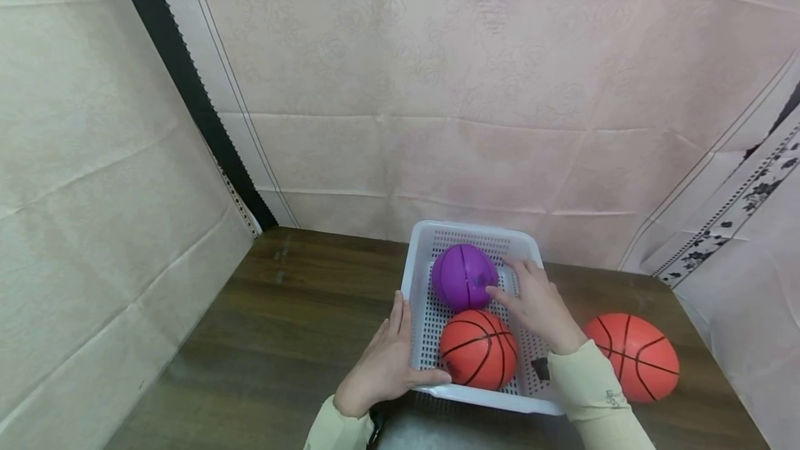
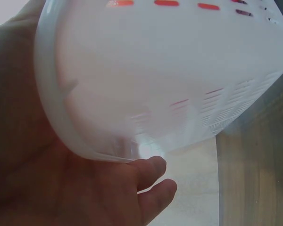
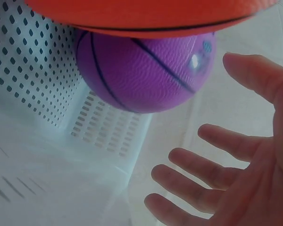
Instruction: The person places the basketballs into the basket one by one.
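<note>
Your two cream sleeves come in at the bottom of the head view, and just beyond them a white perforated basket [image 1: 420, 276] sits on the dark wooden table [image 1: 294, 318], toward its far right part near the draped cloth wall. It is a rectangular tray with a rounded rim and slotted walls; the left wrist view shows orange glowing through those slots. Your left hand [image 1: 386, 360] clasps the basket's near left corner, palm against the outer wall, thumb hooked over the front rim, fingers curled beneath the edge. Your right hand [image 1: 537, 305] lies inside the basket with its fingers spread and straight, gripping nothing; in the head view its fingertips reach the side of the purple ball [image 1: 464, 276], though the right wrist view shows a gap there, so you cannot tell if they touch. Count three balls, all ribbed with black basketball lines: one purple at the basket's far end, one orange ball [image 1: 478, 349] just in front of it and apparently touching it, and a second orange ball [image 1: 632, 355] on the table just right of the basket.
</note>
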`<state>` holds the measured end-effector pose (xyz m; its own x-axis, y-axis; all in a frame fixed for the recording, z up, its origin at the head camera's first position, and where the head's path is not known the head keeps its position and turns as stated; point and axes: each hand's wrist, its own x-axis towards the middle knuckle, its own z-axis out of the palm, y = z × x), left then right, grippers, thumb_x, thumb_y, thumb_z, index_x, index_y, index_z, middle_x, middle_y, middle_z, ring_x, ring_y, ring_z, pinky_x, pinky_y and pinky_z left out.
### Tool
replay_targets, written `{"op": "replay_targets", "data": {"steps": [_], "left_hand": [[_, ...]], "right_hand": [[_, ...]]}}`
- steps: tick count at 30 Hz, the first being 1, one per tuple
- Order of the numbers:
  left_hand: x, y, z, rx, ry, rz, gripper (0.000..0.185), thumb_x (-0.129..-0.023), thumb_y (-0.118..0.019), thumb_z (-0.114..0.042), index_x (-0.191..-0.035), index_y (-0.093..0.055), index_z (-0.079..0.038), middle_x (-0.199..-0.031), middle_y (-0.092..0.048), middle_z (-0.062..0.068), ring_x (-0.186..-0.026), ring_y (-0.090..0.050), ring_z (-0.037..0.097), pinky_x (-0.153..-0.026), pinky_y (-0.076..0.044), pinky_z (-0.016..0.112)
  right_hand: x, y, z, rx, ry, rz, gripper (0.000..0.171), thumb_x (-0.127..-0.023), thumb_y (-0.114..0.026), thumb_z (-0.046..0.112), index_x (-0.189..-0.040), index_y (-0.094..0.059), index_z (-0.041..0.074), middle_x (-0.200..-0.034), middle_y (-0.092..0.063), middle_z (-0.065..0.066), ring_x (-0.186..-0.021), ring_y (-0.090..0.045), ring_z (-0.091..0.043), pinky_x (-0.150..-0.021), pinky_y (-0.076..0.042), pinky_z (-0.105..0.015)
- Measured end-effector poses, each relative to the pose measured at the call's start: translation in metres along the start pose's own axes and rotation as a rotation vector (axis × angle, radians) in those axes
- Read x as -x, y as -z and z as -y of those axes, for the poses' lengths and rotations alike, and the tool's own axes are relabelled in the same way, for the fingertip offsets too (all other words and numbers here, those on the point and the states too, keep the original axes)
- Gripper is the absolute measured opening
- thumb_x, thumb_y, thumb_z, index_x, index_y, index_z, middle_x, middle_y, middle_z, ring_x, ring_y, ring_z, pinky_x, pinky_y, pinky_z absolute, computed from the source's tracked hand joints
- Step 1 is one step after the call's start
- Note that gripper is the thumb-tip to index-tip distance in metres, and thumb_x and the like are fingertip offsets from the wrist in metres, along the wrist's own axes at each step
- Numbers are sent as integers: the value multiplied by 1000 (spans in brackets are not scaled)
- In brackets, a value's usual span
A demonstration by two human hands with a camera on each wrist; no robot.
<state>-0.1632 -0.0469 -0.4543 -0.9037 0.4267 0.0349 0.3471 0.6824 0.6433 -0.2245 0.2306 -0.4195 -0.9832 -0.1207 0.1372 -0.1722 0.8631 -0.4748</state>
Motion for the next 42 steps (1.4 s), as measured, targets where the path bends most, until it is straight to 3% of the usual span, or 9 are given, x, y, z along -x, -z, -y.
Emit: {"op": "replay_targets", "data": {"steps": [17, 23, 30, 42], "left_hand": [[-1, 2, -2, 16, -2, -7, 127, -67, -70, -67, -149, -2, 2, -154, 17, 12, -139, -12, 38, -107, -17, 55], [0, 2, -2, 17, 11, 0, 127, -66, -70, -68, -149, -2, 1, -155, 17, 11, -139, -12, 38, -108, -16, 54], [-1, 1, 0, 5, 6, -4, 127, -67, -69, -68, -149, -2, 2, -154, 17, 11, -139, -11, 38, -107, -17, 55], [-2, -3, 1, 27, 10, 7, 128, -66, -70, -68, -150, 2, -2, -154, 19, 8, -140, -10, 37, -107, -16, 57]], "right_hand": [[20, 22, 10, -54, -2, -66, 78, -85, -58, 57, -145, -33, 13, -142, -34, -19, -125, -36, -43, -84, -37, -69], [35, 37, 11, -37, 16, -151, 75, -87, -59, 52, -142, -37, 7, -140, -36, -22, -124, -37, -43, -88, -35, -67], [56, 57, 7, -41, 2, -246, 72, -87, -62, 48, -142, -38, 8, -140, -37, -22, -125, -33, -45, -89, -28, -69], [94, 79, -27, -97, -47, -471, 56, -88, -66, 28, -137, -47, 8, -135, -40, -21, -123, -34, -43, -87, -28, -66]]}}
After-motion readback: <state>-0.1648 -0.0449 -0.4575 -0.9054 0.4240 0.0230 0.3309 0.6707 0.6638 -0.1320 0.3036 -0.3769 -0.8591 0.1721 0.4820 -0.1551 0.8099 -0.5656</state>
